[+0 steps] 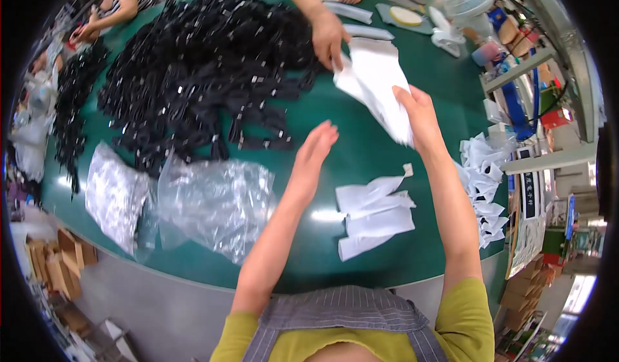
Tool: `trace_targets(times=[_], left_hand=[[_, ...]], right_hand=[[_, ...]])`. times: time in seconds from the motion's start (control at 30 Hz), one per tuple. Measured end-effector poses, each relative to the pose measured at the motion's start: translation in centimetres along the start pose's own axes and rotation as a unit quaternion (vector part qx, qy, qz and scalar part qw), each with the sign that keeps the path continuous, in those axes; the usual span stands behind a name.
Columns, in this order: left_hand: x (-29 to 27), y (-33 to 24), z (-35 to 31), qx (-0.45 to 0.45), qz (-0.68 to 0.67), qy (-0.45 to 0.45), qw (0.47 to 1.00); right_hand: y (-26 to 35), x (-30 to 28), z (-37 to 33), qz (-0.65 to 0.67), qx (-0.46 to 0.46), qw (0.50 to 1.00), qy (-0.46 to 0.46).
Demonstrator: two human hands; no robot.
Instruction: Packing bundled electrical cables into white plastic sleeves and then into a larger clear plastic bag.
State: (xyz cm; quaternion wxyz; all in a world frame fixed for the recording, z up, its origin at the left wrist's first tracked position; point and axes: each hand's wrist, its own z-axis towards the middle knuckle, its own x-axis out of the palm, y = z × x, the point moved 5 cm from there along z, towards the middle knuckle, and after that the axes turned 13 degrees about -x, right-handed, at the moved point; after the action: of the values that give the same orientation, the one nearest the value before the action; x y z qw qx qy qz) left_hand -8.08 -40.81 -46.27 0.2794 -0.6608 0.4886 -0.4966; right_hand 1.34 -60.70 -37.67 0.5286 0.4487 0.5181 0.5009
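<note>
My right hand (419, 117) is closed on the near right edge of a bundle of white sheets (379, 72), thumb on top. A co-worker's hand (330, 38) reaches from the far side and pinches the bundle's left edge. My left hand (314, 156) hovers over the green table, its fingers stretched out and nothing in them. Between my forearms, several crumpled white paper pieces (377, 217) lie overlapping, with a small scrap (407, 169) at their far corner. Whether the bundle is paper or thin bags, I cannot tell.
A large heap of black straps or cables with small metal-like bits (213, 59) covers the far left. Clear plastic bags (216, 197) and a filled bag (116, 191) lie near it. White folded pieces (482, 188) pile at the right edge. A white fan (469, 4) stands far right.
</note>
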Motion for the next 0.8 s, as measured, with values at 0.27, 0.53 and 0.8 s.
trace_targets(times=[0.27,0.53,0.8], left_hand=[[-3.1,-2.9,-8.4,-0.014,-0.076,-0.086,0.993],[-5.3,-6.9,-17.8,-0.228,0.437,0.108,0.863],[-1.2,2.6,-13.4,0.101,0.676,0.022,0.73]], right_hand=[[-2.1,9.3,-14.3,0.137,0.019,0.973,0.185],[-7.9,3.6,-18.7,-0.484,-0.319,0.8,0.154],[-6.1,-0.3,-16.7,-0.386,-0.354,0.826,0.209]])
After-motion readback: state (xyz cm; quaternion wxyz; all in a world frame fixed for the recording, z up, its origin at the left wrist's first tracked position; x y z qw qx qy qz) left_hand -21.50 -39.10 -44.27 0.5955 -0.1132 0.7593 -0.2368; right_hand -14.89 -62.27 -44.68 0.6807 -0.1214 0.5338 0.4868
